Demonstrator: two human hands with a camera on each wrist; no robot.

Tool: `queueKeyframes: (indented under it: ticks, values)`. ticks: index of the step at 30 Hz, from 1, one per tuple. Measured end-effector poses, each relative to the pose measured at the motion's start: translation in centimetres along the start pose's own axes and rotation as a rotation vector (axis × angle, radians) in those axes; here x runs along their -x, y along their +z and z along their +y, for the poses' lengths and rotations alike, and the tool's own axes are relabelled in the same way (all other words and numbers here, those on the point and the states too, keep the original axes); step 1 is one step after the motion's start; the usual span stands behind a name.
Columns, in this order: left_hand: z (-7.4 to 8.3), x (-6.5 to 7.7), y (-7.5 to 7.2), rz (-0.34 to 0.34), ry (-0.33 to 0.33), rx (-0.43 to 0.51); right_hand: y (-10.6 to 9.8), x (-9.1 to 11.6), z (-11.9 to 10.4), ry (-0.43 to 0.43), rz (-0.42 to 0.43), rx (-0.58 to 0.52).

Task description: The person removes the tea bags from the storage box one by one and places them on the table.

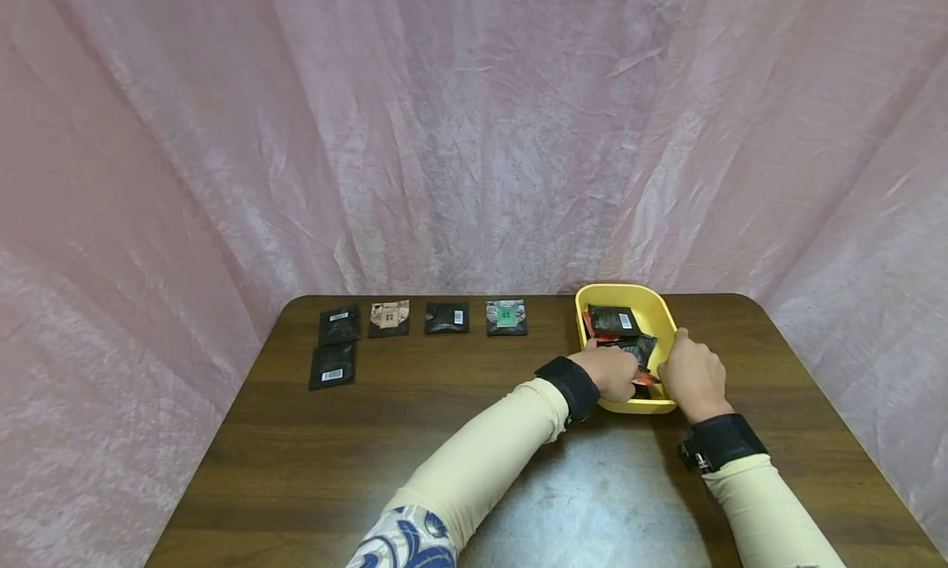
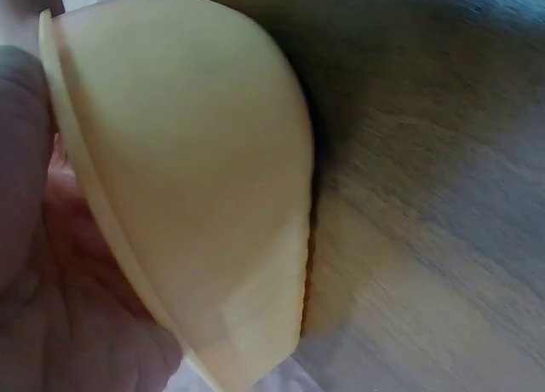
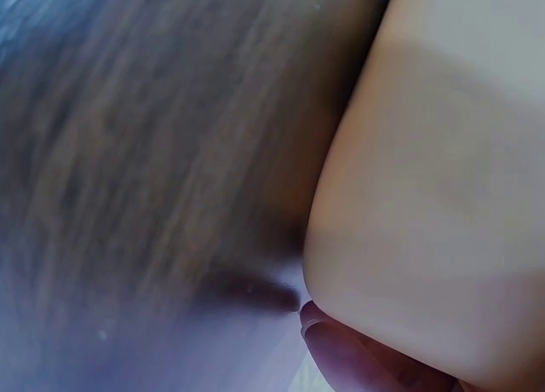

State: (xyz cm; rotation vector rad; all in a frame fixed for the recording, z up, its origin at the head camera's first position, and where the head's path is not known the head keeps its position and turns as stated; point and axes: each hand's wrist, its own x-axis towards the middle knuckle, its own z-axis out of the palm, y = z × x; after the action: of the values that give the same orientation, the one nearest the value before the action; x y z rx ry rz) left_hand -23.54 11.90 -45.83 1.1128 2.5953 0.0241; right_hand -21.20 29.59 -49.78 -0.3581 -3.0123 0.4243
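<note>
A yellow plastic bin (image 1: pixel 662 311) near the back right of the table holds several small flat packets, such as a black one with a white label (image 1: pixel 613 321) and a red one (image 1: pixel 646 379). My left hand (image 1: pixel 613 372) reaches over the bin's near-left rim into the packets. In the left wrist view it lies across the rim, and I cannot tell whether its fingers pinch a packet. On the bin's right side, my right hand (image 1: pixel 694 376) grips the rim. A fingertip (image 3: pixel 341 349) of it presses the outer wall in the right wrist view.
Along the back edge lie a black packet (image 1: pixel 339 324), a beige-patterned packet (image 1: pixel 388 318), another black packet (image 1: pixel 447 318) and a green-labelled packet (image 1: pixel 507 317). One more black packet (image 1: pixel 332 365) lies below the leftmost. A pink curtain (image 1: pixel 474 140) hangs behind the wooden table (image 1: pixel 311 461).
</note>
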Motion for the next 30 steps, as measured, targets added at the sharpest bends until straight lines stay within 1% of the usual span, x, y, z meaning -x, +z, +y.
queueKeyframes:
  ticks: [2,6,10,14,18,22,26,30]
  values:
    - [-0.1,-0.2,0.3,0.015,0.01,0.005,0.0,0.0,0.0,0.001,0.001,0.001]
    - [-0.1,-0.4,0.7,0.047,0.005,0.005,0.0,-0.1,0.0,-0.003,0.014,0.0]
    - [0.0,-0.6,1.1,0.097,-0.004,-0.037,0.0,-0.2,0.1,-0.002,0.008,0.001]
    - [0.1,-0.7,1.5,0.13,-0.021,-0.056,0.0,-0.2,0.0,0.004,-0.002,0.002]
    - [0.1,-0.9,1.6,0.162,-0.04,-0.074,0.0,-0.2,-0.1,0.002,0.007,-0.004]
    - [0.2,-0.8,1.6,0.18,-0.056,-0.089,0.0,-0.3,-0.1,0.003,0.014,-0.005]
    - [0.3,-0.7,1.7,0.186,-0.062,-0.095,0.0,-0.3,-0.1,0.014,0.001,-0.001]
    - [0.5,-0.7,2.0,0.208,-0.075,-0.104,0.1,-0.2,0.0,0.015,-0.005,0.002]
